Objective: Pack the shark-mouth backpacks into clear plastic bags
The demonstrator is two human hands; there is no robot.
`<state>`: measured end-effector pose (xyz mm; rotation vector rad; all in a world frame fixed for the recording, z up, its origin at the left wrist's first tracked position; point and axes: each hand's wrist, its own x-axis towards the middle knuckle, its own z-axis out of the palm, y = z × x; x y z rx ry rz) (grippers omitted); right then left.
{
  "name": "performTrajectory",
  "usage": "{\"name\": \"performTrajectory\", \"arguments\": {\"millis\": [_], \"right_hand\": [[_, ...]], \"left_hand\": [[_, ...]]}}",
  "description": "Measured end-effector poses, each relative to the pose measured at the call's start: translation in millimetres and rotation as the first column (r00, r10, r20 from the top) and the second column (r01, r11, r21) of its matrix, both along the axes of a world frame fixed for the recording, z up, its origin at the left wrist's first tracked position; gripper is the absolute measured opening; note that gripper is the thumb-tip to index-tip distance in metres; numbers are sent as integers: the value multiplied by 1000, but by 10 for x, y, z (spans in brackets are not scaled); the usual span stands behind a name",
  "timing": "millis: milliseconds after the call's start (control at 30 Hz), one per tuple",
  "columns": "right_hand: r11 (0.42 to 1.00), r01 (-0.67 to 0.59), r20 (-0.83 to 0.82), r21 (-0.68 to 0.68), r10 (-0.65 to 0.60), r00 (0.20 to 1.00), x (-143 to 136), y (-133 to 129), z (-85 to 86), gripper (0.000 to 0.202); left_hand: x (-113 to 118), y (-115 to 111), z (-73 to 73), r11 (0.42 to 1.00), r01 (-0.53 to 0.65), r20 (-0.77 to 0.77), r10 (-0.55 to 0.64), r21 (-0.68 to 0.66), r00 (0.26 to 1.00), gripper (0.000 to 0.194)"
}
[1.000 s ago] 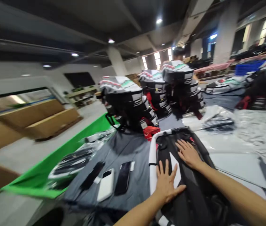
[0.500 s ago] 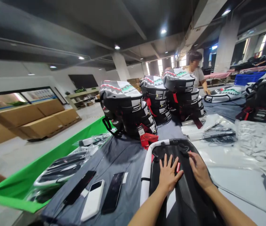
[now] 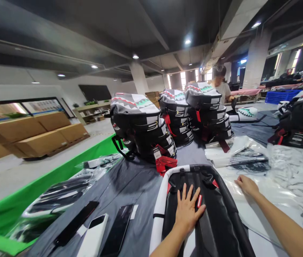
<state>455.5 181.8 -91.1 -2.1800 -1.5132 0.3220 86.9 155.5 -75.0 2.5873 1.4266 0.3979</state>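
Observation:
A black backpack with white edging lies flat on the cloth-covered table, its back panel and straps facing up. My left hand rests on that panel with fingers spread, beside a small red label. To the right of the backpack, my right hand is over the clear plastic bags, its fingers curled together. Whether plastic is pinched between those fingertips is hidden.
Stacked backpacks with shark-mouth prints stand at the table's far side. Left of me lie a white power bank and a black phone. Bagged backpacks sit on green cloth. A co-worker stands behind the stacks.
My right hand has left the backpack and moved right over the plastic bags, its fingers curling. My left hand stays flat on the panel. The co-worker has shifted a backpack on the far table.

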Motion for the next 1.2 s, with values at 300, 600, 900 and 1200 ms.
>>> {"name": "performTrajectory", "arguments": {"millis": [300,600,900,1200], "right_hand": [[993,118,13,15,-118,993,89,40,140,30],[961,192,-25,198,-191,981,620,17,1216,55],[892,-306,-72,332,348,935,-643,-407,2034,58],[804,-481,-56,349,531,846,-1748,-519,2172,50]], "left_hand": [[-9,-36,129,995,15,114,-4,-103,994,62],[-7,-19,98,994,29,144,-14,-105,989,60],[-33,-45,133,995,87,328,-66,-50,942,69],[859,-369,1038,944,-194,822,327,-266,466,76]]}}
